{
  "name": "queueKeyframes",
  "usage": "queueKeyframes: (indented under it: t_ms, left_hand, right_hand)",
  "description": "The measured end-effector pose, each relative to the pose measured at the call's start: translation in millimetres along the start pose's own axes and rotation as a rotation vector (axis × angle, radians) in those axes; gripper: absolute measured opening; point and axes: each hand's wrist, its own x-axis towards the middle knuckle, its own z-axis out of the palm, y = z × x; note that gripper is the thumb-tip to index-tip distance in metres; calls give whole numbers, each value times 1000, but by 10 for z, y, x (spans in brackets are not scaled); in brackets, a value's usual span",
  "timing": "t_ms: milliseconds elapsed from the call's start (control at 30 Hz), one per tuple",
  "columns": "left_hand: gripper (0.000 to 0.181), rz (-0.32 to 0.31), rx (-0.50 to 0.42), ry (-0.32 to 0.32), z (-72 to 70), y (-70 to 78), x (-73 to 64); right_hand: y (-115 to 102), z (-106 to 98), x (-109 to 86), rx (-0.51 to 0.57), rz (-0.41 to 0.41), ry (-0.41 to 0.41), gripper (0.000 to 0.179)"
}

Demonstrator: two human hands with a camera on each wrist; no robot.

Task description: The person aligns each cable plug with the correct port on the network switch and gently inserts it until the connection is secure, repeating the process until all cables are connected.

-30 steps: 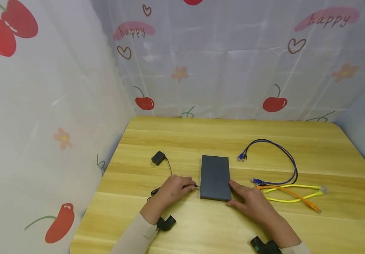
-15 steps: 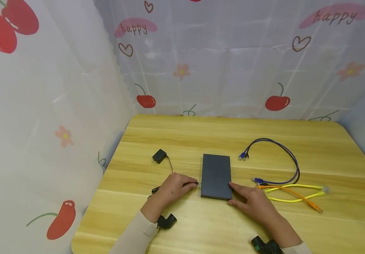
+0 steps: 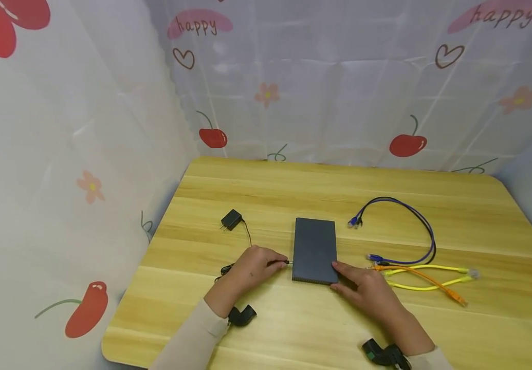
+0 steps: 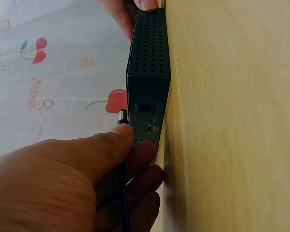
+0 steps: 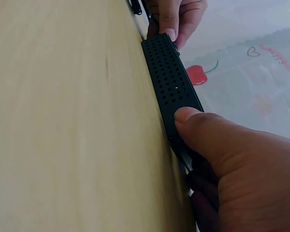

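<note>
A flat black network switch (image 3: 314, 249) lies on the table in the middle of the head view. My left hand (image 3: 258, 264) pinches the black barrel plug (image 4: 123, 118) of a power cable at the switch's left side. In the left wrist view the plug's metal tip is out beside the round power socket (image 4: 146, 108), pointing along the switch's socket face. My right hand (image 3: 367, 290) grips the switch's near right corner, its thumb (image 5: 187, 116) against the perforated end. The cable runs back under my left hand to a black power adapter (image 3: 232, 219), prongs facing left.
Blue and black network cables (image 3: 425, 221) curve on the table right of the switch. Yellow cables (image 3: 451, 282) and an orange cable (image 3: 425, 277) lie crossed near my right hand. A printed white curtain (image 3: 330, 103) hangs behind the table (image 3: 256, 190).
The head view has tipped down a little, so the table sits higher in it. Both hands keep their holds; the switch stays in place between them.
</note>
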Motion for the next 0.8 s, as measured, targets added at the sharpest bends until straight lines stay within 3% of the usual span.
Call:
queueKeyframes:
  t_ms: [333, 633, 800]
  left_hand:
    - [21, -10, 47, -15, -16, 21, -1]
    - [21, -3, 94, -19, -52, 37, -24]
    - [21, 1, 125, -14, -67, 52, -24]
  right_hand:
    - [-77, -14, 5, -22, 114, -38, 57]
    - [-439, 67, 202, -108, 367, -114, 96]
    - [-586, 221, 382, -104, 441, -165, 109]
